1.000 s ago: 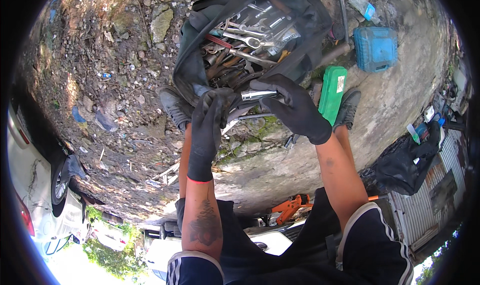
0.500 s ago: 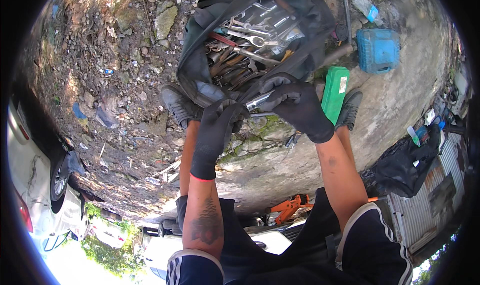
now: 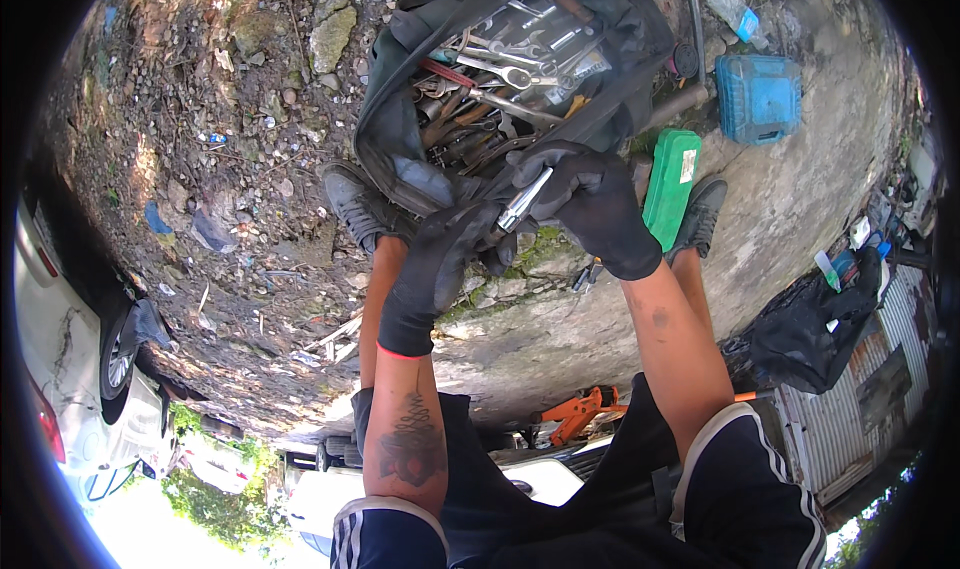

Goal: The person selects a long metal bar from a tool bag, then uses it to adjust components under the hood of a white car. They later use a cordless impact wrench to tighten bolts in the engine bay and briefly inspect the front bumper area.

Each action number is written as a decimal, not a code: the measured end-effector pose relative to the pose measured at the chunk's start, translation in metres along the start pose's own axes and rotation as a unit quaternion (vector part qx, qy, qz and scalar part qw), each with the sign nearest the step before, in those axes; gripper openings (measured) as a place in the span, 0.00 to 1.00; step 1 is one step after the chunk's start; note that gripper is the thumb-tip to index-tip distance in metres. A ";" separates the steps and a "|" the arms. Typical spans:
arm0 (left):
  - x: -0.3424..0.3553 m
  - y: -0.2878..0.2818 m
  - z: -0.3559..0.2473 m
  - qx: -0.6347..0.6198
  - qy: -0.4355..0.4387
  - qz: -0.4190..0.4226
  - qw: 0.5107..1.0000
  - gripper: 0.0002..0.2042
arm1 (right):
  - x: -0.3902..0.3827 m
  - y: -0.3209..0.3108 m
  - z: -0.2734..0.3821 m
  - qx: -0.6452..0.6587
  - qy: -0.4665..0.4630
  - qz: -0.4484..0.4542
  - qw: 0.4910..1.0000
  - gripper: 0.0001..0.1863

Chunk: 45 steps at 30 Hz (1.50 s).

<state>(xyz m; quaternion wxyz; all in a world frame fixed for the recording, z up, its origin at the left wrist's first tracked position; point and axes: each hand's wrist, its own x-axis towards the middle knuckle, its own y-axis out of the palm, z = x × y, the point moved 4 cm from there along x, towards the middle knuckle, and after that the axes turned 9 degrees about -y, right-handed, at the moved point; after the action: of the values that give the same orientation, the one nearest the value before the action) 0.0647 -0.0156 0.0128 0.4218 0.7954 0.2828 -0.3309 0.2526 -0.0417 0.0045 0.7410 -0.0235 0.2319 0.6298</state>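
With my right hand (image 3: 598,212) I'm pinching the socket (image 3: 526,198) between the fingers; my left hand (image 3: 440,257) is resting bent fingers by its lower end, pinching or not I can't tell. I'm judging it stiff, dense, slippery, favouring a mid-barrel hold.

Outdoors, at what looks like an open-air repair spot, stony, littered ground (image 3: 230,99) fills the upper left of the frame; a pale car (image 3: 70,349) stands at far left, corrugated metal sheeting (image 3: 815,424) at lower right, and a tool bag (image 3: 388,99) of wrenches (image 3: 515,76) at top center.
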 end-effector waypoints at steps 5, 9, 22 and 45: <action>0.006 0.010 0.001 -0.197 -0.039 0.015 0.979 0.21 | 0.001 0.000 0.004 -0.052 -0.026 -0.025 0.998 0.11; 0.006 0.009 0.001 -0.158 -0.091 -0.013 0.983 0.15 | -0.001 0.004 0.006 -0.045 -0.032 -0.037 0.998 0.11; 0.004 0.014 -0.017 0.141 -0.019 -0.155 0.978 0.17 | -0.014 -0.001 0.004 0.050 0.041 -0.057 0.996 0.10; 0.019 -0.004 0.033 0.108 -0.050 -0.183 0.976 0.19 | -0.056 0.053 -0.010 -0.360 0.068 0.020 0.930 0.15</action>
<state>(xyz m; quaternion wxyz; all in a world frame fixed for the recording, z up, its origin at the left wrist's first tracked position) 0.0645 -0.0387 -0.0173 0.2798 0.7534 0.3643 -0.4705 0.1939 -0.0857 0.0303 0.6524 -0.3269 0.0394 0.6826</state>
